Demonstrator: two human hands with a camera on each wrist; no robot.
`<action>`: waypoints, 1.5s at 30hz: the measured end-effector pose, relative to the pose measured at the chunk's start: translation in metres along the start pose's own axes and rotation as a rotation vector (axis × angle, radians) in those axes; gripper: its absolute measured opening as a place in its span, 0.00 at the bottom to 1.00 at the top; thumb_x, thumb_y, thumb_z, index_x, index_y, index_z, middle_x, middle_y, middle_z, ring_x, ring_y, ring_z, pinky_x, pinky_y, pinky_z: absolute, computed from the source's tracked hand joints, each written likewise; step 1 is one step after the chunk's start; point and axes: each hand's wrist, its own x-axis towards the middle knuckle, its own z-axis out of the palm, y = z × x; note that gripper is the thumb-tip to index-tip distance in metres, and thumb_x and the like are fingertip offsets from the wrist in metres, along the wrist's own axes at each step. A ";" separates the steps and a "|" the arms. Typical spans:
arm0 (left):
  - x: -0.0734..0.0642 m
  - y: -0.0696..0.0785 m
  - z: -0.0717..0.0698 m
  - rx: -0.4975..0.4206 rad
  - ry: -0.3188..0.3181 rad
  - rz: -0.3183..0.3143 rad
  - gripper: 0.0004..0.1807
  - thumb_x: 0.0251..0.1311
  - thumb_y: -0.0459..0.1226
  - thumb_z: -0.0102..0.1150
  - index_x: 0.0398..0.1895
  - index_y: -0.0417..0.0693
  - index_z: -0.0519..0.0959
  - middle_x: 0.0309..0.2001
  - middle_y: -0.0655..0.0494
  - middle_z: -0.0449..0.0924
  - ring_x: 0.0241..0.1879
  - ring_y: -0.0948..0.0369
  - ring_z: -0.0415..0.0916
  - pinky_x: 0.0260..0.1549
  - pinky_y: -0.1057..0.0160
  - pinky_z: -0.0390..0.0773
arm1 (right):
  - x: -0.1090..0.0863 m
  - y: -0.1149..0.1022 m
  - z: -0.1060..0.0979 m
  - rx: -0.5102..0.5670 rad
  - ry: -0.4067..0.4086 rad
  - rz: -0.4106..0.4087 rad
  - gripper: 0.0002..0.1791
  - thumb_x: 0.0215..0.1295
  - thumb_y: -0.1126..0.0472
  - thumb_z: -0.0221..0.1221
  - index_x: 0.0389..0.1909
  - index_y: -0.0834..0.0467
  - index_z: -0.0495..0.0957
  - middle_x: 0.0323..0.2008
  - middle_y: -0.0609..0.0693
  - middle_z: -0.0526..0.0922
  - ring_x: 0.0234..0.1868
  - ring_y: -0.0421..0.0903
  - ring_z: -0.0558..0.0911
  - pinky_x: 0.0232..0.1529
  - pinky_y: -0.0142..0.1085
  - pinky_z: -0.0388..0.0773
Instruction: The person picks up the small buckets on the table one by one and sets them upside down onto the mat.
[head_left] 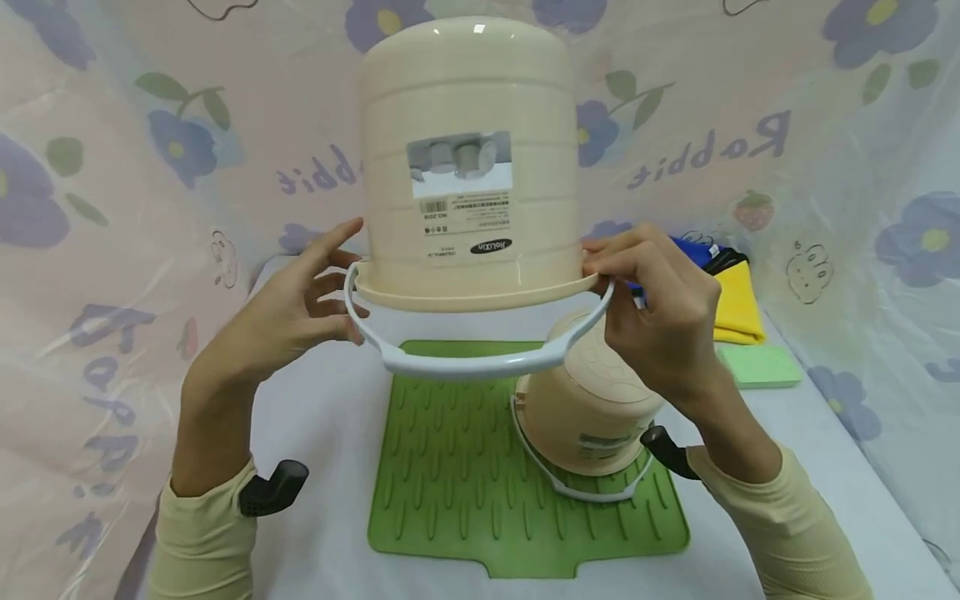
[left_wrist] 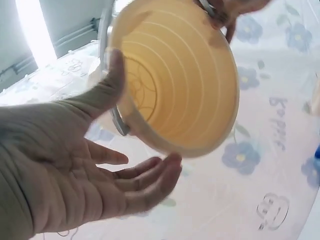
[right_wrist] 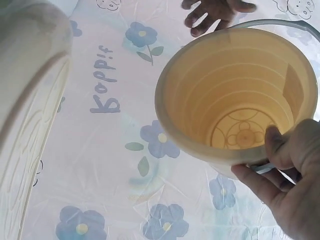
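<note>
A cream plastic bucket point(head_left: 540, 167) is held upside down in the air, its printed label facing the head camera. Its grey-white handle point(head_left: 472, 365) hangs below the rim. My right hand point(head_left: 663, 308) pinches the rim on the right; in the right wrist view the thumb point(right_wrist: 275, 145) lies inside the bucket wall. On the left, my left hand point(head_left: 296, 312) is beside the rim and handle end, fingers spread and not wrapped round anything. A second, smaller-looking bucket point(head_left: 555, 425) lies bottom up and tilted on a green ridged mat point(head_left: 442, 467), its handle resting on the mat.
A folded yellow cloth point(head_left: 738, 308), a blue cloth point(head_left: 693, 250) and a light green block point(head_left: 761, 367) lie at the right on the white table point(head_left: 322, 500). A flower-printed curtain point(head_left: 247, 167) surrounds the table at the back and sides.
</note>
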 end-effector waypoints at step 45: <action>0.000 -0.011 0.026 -0.733 0.247 -0.002 0.34 0.79 0.28 0.47 0.83 0.35 0.50 0.50 0.53 0.84 0.39 0.65 0.88 0.39 0.67 0.90 | -0.013 -0.009 -0.005 0.642 -0.499 1.311 0.31 0.79 0.65 0.55 0.79 0.55 0.62 0.61 0.53 0.73 0.53 0.42 0.85 0.46 0.42 0.92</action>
